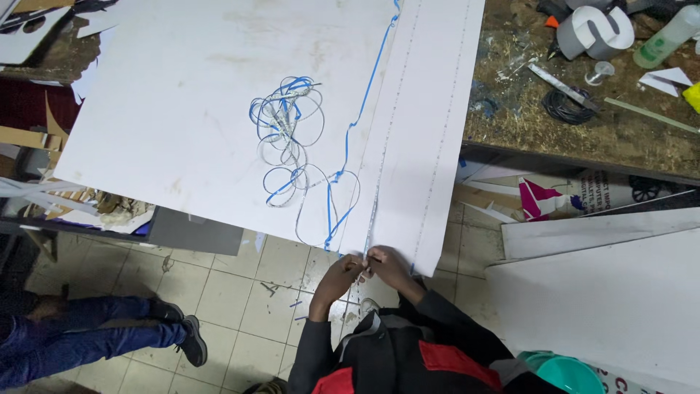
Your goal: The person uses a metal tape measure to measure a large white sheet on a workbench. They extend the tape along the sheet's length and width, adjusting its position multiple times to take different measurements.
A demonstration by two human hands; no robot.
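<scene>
Fingertips of both hands meet at the near edge of the white board (219, 109), at six o'clock, pinching the end of a thin LED strip (378, 171) that runs toward twelve along a ruled line. Left hand (340, 271) and right hand (388, 264) are closed on it, apparently to keep it on the line. Peeled blue backing tape (292, 128) lies coiled at ten o'clock of the hands.

Both arms in dark sleeves, bent, reaching forward. Left hand (341, 271) and right hand (390, 266) meet knuckle to knuckle, fingers curled in a pinch, fingertips touching at centre.
</scene>
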